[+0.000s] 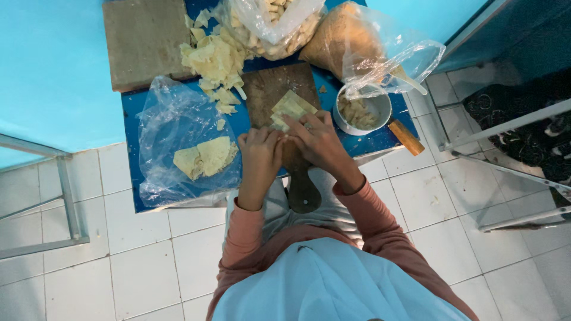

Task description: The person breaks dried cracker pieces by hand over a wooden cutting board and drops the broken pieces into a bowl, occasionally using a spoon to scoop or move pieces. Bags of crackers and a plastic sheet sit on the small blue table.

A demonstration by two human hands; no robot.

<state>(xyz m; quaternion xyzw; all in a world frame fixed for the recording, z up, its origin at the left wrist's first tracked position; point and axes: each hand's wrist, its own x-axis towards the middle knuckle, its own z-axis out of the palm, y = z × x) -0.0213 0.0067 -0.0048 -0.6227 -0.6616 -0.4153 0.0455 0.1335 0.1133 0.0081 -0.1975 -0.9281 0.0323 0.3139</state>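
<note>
Left hand (260, 148) and right hand (316, 139) both pinched on one dough wrapper (290, 109) over wooden cutting board (275, 89), frame centre. One white bowl (380, 107) right; three plastic bags on blue counter (132, 119).

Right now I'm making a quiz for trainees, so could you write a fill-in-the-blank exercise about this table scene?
1. Both hands, left hand and right hand, meet over a wooden ____ with a handle.
2. The pale square sheets lie on the board, just beyond the ____.
3. The white bowl sits to the ____ of the board.
4. The table top is coloured ____.

Missing words: cutting board; hands; right; blue
</note>
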